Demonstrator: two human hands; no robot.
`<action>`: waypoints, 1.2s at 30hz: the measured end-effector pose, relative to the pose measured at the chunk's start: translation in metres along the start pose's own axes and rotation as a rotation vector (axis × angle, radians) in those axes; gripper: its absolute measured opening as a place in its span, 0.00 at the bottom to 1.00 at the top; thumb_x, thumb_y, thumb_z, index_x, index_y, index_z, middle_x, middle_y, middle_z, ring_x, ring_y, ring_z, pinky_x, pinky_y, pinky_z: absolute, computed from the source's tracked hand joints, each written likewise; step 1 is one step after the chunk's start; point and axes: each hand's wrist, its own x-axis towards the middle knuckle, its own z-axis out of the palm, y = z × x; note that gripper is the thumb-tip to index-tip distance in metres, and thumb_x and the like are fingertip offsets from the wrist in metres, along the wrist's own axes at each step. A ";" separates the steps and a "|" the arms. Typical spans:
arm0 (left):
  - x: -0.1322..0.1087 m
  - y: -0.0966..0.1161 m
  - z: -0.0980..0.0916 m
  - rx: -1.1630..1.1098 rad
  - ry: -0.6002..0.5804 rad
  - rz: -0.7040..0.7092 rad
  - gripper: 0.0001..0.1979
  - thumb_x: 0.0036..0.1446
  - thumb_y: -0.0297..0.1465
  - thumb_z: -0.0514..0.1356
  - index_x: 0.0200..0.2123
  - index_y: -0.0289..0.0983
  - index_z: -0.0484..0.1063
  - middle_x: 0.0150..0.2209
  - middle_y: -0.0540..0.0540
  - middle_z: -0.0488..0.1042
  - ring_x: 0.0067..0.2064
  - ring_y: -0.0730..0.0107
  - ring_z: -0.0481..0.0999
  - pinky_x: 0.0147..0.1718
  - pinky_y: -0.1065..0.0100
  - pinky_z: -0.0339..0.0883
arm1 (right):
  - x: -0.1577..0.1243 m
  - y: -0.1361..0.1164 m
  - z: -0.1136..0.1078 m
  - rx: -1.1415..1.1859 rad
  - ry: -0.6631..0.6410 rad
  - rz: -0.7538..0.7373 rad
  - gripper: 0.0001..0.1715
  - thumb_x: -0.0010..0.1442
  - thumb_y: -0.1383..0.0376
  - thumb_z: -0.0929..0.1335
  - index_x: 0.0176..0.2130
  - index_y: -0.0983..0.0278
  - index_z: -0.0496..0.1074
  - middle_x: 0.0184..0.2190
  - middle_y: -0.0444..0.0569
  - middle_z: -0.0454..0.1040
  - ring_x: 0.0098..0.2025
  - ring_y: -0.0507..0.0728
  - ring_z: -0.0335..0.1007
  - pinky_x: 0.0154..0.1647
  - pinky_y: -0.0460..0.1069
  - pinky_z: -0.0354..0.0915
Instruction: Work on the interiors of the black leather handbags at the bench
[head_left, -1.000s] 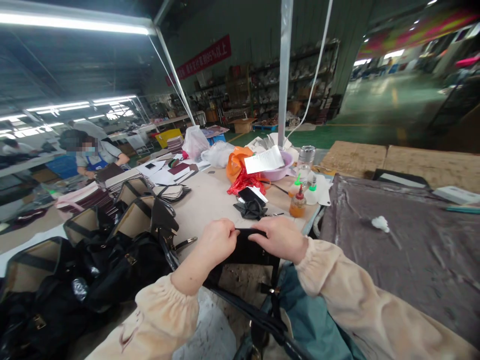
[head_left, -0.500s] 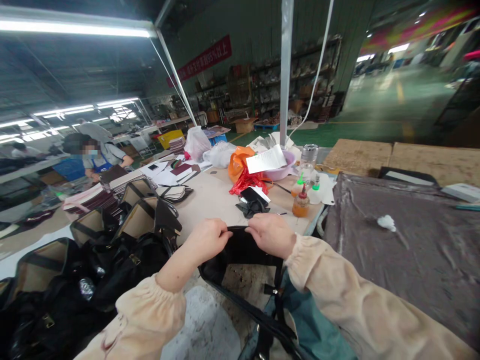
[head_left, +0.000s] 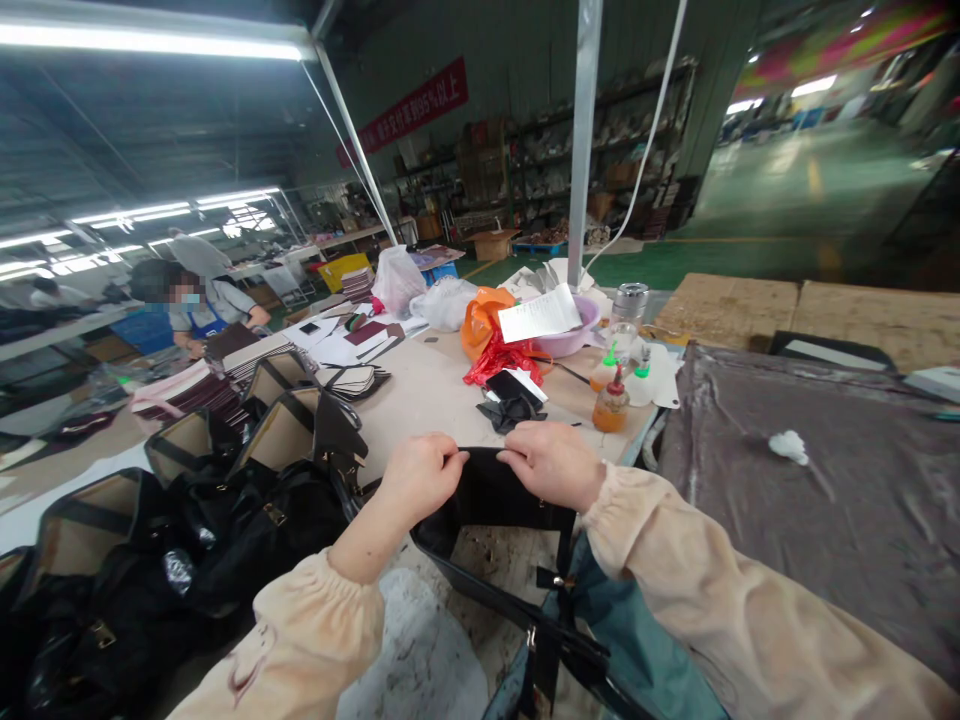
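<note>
A black bag point(head_left: 491, 492) stands in front of me, its far top edge pinched between both hands. My left hand point(head_left: 421, 478) is closed on that edge, thumb and fingers pressed together. A short way to the right, my right hand point(head_left: 556, 465) grips the same edge. The bag's black strap or near rim point(head_left: 480, 590) curves toward me, with metal fittings at its lower right. Just beyond my hands lie a crumpled black piece point(head_left: 511, 413) and a phone point(head_left: 517, 388).
Several black bags point(head_left: 289, 510) with open tan interiors crowd the left. Bottles of amber liquid point(head_left: 611, 405) and a purple basin point(head_left: 574, 340) sit at the back right. A brown-covered surface point(head_left: 750, 500) lies to my right. A person point(head_left: 210, 305) works at the far left.
The view has shifted slightly, so the surroundings appear a little displaced. Both hands keep their hold on the bag's edge, with little movement between them.
</note>
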 end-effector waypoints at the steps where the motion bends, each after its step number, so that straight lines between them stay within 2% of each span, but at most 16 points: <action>1: 0.000 0.000 0.000 0.006 0.003 -0.007 0.15 0.56 0.38 0.50 0.23 0.38 0.70 0.27 0.48 0.74 0.30 0.69 0.71 0.29 0.70 0.55 | 0.000 0.000 0.000 0.000 -0.001 -0.001 0.18 0.60 0.58 0.60 0.26 0.64 0.69 0.27 0.46 0.70 0.30 0.52 0.64 0.28 0.47 0.49; 11: -0.004 0.005 -0.001 0.090 0.013 -0.044 0.16 0.56 0.38 0.50 0.24 0.38 0.71 0.27 0.48 0.74 0.30 0.68 0.71 0.27 0.68 0.53 | -0.004 -0.009 -0.005 -0.037 -0.047 0.035 0.17 0.61 0.59 0.59 0.28 0.64 0.70 0.29 0.46 0.71 0.32 0.52 0.65 0.29 0.47 0.51; 16: -0.010 0.010 -0.002 0.097 0.006 -0.047 0.16 0.57 0.38 0.49 0.24 0.38 0.71 0.28 0.47 0.74 0.30 0.69 0.71 0.27 0.68 0.52 | -0.003 -0.023 -0.009 -0.069 -0.068 0.041 0.16 0.60 0.59 0.60 0.29 0.64 0.71 0.29 0.47 0.72 0.33 0.54 0.68 0.28 0.47 0.53; 21: -0.013 0.010 -0.003 0.101 0.000 -0.066 0.14 0.57 0.36 0.49 0.26 0.38 0.71 0.28 0.47 0.74 0.31 0.68 0.72 0.27 0.68 0.53 | 0.009 -0.037 -0.002 -0.055 -0.049 0.033 0.15 0.60 0.61 0.60 0.29 0.63 0.71 0.29 0.47 0.73 0.32 0.55 0.69 0.27 0.47 0.55; 25: -0.016 0.007 -0.008 0.061 -0.037 -0.060 0.13 0.55 0.38 0.51 0.27 0.39 0.71 0.29 0.48 0.74 0.32 0.67 0.72 0.28 0.68 0.55 | 0.012 -0.037 0.002 -0.030 -0.048 0.028 0.14 0.60 0.62 0.60 0.30 0.64 0.71 0.29 0.47 0.73 0.34 0.55 0.69 0.29 0.46 0.57; 29: -0.022 0.009 -0.014 0.010 -0.074 -0.038 0.14 0.52 0.41 0.54 0.22 0.39 0.69 0.32 0.49 0.73 0.32 0.69 0.72 0.29 0.69 0.57 | 0.009 -0.033 0.000 -0.036 -0.074 0.035 0.14 0.60 0.62 0.59 0.31 0.64 0.70 0.30 0.48 0.73 0.35 0.55 0.69 0.30 0.46 0.58; 33: -0.025 0.006 -0.016 -0.020 -0.046 -0.025 0.12 0.53 0.38 0.54 0.22 0.39 0.70 0.37 0.49 0.73 0.34 0.69 0.72 0.31 0.70 0.59 | 0.011 -0.033 -0.005 -0.053 -0.099 0.065 0.15 0.61 0.62 0.58 0.33 0.64 0.70 0.32 0.50 0.73 0.36 0.56 0.69 0.31 0.47 0.60; 36: -0.022 0.001 -0.015 -0.022 -0.020 -0.034 0.12 0.55 0.35 0.51 0.24 0.38 0.70 0.33 0.48 0.74 0.36 0.69 0.72 0.33 0.70 0.60 | 0.011 -0.035 -0.011 -0.075 -0.159 0.107 0.16 0.60 0.61 0.58 0.33 0.65 0.71 0.32 0.52 0.73 0.35 0.57 0.70 0.31 0.47 0.60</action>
